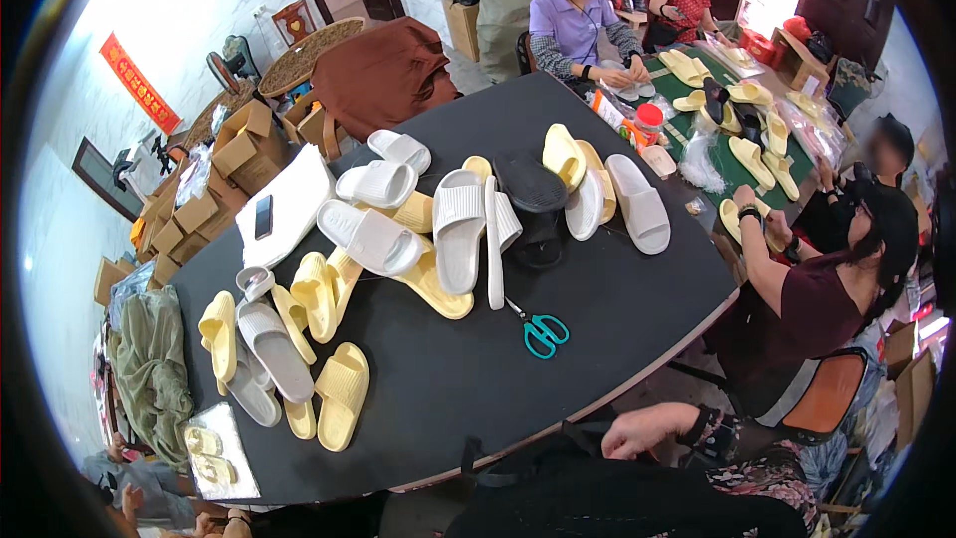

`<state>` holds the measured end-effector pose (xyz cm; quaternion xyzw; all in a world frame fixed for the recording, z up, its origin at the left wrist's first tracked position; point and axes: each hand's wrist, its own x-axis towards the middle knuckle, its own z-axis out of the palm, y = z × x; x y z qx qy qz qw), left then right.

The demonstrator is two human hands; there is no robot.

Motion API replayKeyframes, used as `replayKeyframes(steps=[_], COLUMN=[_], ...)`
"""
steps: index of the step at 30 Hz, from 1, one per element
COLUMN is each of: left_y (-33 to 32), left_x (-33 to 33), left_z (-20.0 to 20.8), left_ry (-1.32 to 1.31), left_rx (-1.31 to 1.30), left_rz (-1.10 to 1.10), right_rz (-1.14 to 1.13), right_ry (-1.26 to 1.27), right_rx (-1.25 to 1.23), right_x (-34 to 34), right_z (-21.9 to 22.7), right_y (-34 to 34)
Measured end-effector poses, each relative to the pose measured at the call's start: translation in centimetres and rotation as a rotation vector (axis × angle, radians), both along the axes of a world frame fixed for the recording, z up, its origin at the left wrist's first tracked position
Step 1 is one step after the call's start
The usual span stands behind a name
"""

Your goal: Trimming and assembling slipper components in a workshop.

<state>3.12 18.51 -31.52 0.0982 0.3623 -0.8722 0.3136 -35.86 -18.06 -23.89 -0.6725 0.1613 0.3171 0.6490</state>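
Below the table's near edge, my right hand (642,430), in a dark floral sleeve, is closed with its fingers curled against black cloth (558,493) that has strap-like ends; what they hold, if anything, is hidden. My left hand is out of view. On the dark table (448,379) lie scissors with teal handles (545,335), the open-toed slides nearest them being a grey slide (460,229) and a black slide (531,181). Several more yellow and grey slides, such as a yellow slide (342,397), spread toward the left.
A phone (263,217) rests on white sheets (289,201). A bagged yellow pair (210,456) lies at the left corner. Co-workers handle slides around a green mat (687,144) at the far right. Cartons (249,144) crowd the left side; a chair (825,394) stands at right.
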Motion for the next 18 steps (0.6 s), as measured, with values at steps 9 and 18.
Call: replayKeyframes(steps=[9,18], left_y=[-4.2,-2.1], left_x=[-2.2,-2.5], left_z=[6.1,-4.0], left_ry=[-0.622,-1.007], left_rx=[-0.699,-0.737], left_rz=[-0.234,-0.52], right_rz=[-0.51,-0.511], right_ry=[-0.223,-0.26], right_rx=[-0.713,-1.051], right_x=[6.0,11.1], right_z=[-5.1,-11.7], right_y=[-7.3,-9.0])
